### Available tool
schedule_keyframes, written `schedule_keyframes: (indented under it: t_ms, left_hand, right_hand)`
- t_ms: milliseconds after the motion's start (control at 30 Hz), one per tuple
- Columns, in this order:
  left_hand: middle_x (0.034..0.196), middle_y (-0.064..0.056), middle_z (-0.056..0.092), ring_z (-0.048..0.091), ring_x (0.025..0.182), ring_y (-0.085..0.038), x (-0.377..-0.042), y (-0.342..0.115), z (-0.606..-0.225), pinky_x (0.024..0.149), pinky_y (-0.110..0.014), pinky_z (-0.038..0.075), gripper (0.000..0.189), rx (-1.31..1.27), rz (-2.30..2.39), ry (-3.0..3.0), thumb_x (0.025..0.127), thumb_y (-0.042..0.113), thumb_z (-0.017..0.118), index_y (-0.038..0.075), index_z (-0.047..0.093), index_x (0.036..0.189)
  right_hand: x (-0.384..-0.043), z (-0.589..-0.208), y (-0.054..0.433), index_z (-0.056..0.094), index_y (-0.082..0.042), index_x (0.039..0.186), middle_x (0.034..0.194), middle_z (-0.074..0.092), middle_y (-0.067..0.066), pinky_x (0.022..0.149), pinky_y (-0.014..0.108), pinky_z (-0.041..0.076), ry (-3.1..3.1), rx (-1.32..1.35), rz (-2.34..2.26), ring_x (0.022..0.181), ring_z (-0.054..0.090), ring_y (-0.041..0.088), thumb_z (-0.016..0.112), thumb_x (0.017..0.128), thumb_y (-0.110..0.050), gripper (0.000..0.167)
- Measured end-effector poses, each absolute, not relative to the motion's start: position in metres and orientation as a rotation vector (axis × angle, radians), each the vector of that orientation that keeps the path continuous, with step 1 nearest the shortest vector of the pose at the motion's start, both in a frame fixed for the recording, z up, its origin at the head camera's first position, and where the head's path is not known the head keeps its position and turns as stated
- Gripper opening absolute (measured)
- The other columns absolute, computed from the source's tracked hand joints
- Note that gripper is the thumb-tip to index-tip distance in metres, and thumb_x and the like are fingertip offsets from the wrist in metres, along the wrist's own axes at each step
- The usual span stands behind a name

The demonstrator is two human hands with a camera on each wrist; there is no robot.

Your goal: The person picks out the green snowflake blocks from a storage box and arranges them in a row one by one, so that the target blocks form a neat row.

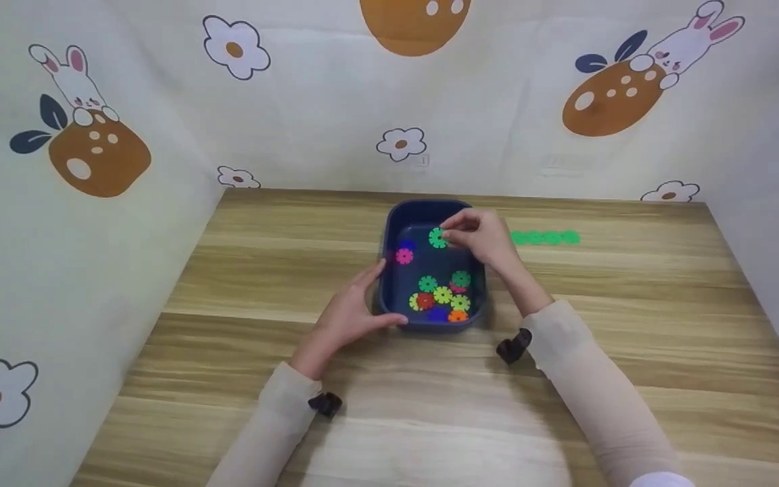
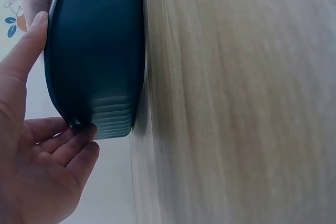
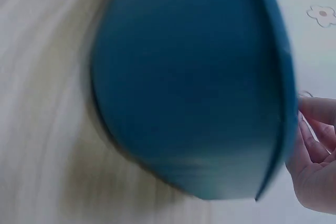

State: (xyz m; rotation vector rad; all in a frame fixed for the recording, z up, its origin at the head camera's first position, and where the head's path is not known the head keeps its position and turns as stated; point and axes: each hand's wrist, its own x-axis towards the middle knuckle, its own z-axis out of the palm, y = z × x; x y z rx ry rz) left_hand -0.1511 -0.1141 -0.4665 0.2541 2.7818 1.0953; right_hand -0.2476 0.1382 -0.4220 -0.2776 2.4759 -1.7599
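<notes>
A dark blue plastic bin [image 1: 399, 270] stands on the wooden table. My left hand [image 1: 349, 308] grips its near left corner, thumb along the near rim and fingers at the left side; in the left wrist view the fingers [image 2: 79, 148] bend against the bin's wall [image 2: 97, 51]. Over the bin, my right hand [image 1: 484, 237] pinches a green notched snowflake disc [image 1: 437, 237] between thumb and fingertips. In the right wrist view the bin [image 3: 189, 87] hides what the right hand [image 3: 315, 156] pinches. Several discs lie inside, among them a pink one [image 1: 404, 256] and an orange one [image 1: 458, 316].
Just right of the bin, a row of green snowflake discs [image 1: 552, 237] lies on the table [image 1: 633, 325], partly behind the right hand. A patterned cloth [image 1: 322, 122] rises at the table's back edge and along both sides. Dark wrist-camera mounts sit on both sleeves.
</notes>
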Motion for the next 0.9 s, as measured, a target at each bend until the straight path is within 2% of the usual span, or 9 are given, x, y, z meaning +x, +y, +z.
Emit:
schedule_keyframes:
  t_ms: [133,367,600,900]
  left_hand:
    - [0.162,-0.012,0.034,0.035,0.148,-0.034,-0.151,-0.116,-0.467,0.119,-0.054,0.035,0.107,0.249,1.076,2.799,0.072,0.052,0.086,0.022,0.029,0.158]
    - [0.162,-0.013,0.034,0.036,0.148,-0.035,-0.151,-0.114,-0.467,0.119,-0.054,0.035,0.108,0.260,1.074,2.811,0.071,0.052,0.086,0.022,0.030,0.158]
    - [0.164,-0.011,0.031,0.033,0.150,-0.033,-0.151,-0.112,-0.468,0.119,-0.054,0.034,0.109,0.232,1.062,2.786,0.071,0.053,0.086,0.024,0.028,0.158]
    - [0.164,-0.010,0.031,0.033,0.150,-0.033,-0.153,-0.113,-0.467,0.119,-0.054,0.034,0.109,0.237,1.050,2.799,0.071,0.054,0.085,0.023,0.029,0.158]
  right_hand:
    - [-0.252,-0.417,0.154,0.071,0.010,0.104,0.086,0.074,0.002,0.069,0.020,0.061,2.452,-0.278,-1.838,0.071,0.068,0.003,0.072,0.088,0.000,0.019]
    - [-0.258,-0.413,0.193,0.068,0.013,0.108,0.079,0.070,-0.010,0.070,0.020,0.061,2.450,-0.260,-1.932,0.072,0.070,0.004,0.072,0.090,-0.005,0.026]
    - [-0.262,-0.418,0.239,0.062,0.017,0.112,0.078,0.071,-0.011,0.071,0.018,0.061,2.420,-0.119,-2.047,0.071,0.070,0.001,0.069,0.091,-0.002,0.029]
    - [-0.268,-0.424,0.289,0.063,0.013,0.109,0.075,0.071,-0.011,0.070,0.017,0.060,2.415,0.118,-2.133,0.069,0.070,0.001,0.067,0.091,0.003,0.021]
